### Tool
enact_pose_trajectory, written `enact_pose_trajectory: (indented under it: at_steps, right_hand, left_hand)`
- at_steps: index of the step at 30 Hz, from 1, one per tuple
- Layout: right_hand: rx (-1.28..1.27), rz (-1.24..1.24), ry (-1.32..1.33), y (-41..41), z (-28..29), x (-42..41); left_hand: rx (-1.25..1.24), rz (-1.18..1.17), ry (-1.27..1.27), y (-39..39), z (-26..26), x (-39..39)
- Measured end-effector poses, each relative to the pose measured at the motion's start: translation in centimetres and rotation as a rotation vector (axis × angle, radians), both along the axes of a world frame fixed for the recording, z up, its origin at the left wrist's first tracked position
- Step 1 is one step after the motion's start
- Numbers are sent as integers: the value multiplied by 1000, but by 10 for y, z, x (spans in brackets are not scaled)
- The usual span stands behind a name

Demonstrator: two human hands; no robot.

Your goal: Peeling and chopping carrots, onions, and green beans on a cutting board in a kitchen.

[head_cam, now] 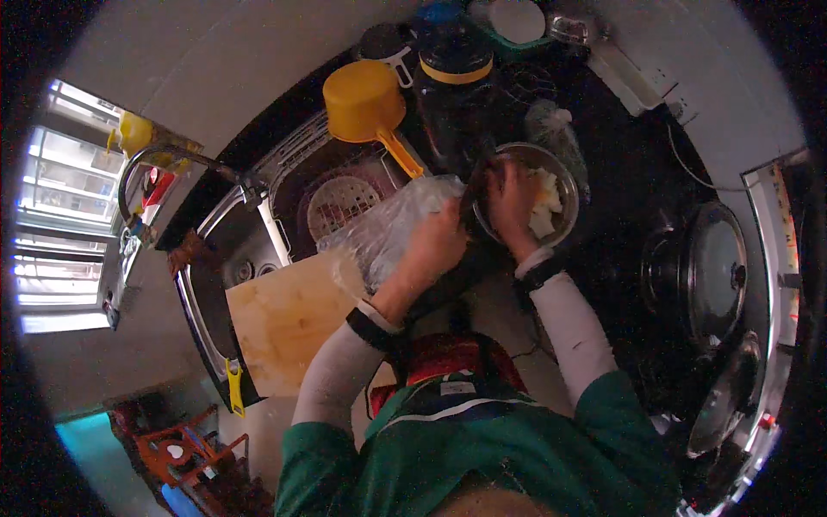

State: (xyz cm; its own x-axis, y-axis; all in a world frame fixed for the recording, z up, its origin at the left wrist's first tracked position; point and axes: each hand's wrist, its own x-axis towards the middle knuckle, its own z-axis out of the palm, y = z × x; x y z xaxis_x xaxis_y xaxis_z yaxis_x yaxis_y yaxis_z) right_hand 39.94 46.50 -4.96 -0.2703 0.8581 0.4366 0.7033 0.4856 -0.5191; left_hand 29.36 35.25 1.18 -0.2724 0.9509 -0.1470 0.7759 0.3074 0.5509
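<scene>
My left hand (431, 249) is closed on a crumpled clear plastic bag (394, 226), which spreads out to its left over the corner of a wooden cutting board (284, 329). My right hand (513, 203) reaches into a round metal bowl (572, 216), at its left side. White pieces (546, 203) of food lie in the bowl beside my fingers; what kind they are is unclear. The fingertips of my right hand are blurred and partly hidden, so whether they grip anything does not show. A dark shape between my two hands is too dim to name.
Behind the bag, a yellow dipper (365, 103) rests near a large dark jar (455, 103). The sink (226, 310) with its faucet (155, 150) is at left, beside a yellow-handled peeler (234, 388). A glass-lidded pot (714, 274) stands right. A knotted plastic bag (555, 132) lies behind the bowl.
</scene>
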Motion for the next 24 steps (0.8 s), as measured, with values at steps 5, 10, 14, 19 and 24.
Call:
enact_pose_trajectory:
  at_steps: [5, 10, 14, 19, 24]
  right_hand:
    - [38, 71, -101, 9, -11, 12]
    - [48, -76, 0, 21, 5, 21]
    - [-279, -164, 474, 40, 15, 21]
    - [-367, -188, 797, 53, 5, 14]
    - [-132, -101, 646, 53, -19, 11]
  left_hand:
    - [83, -23, 77, -7, 20, 1]
    - [134, -19, 91, -13, 36, 2]
    - [127, -25, 13, -13, 43, 6]
    - [141, 26, -156, -26, 50, 14]
    - [245, 35, -306, -32, 50, 24]
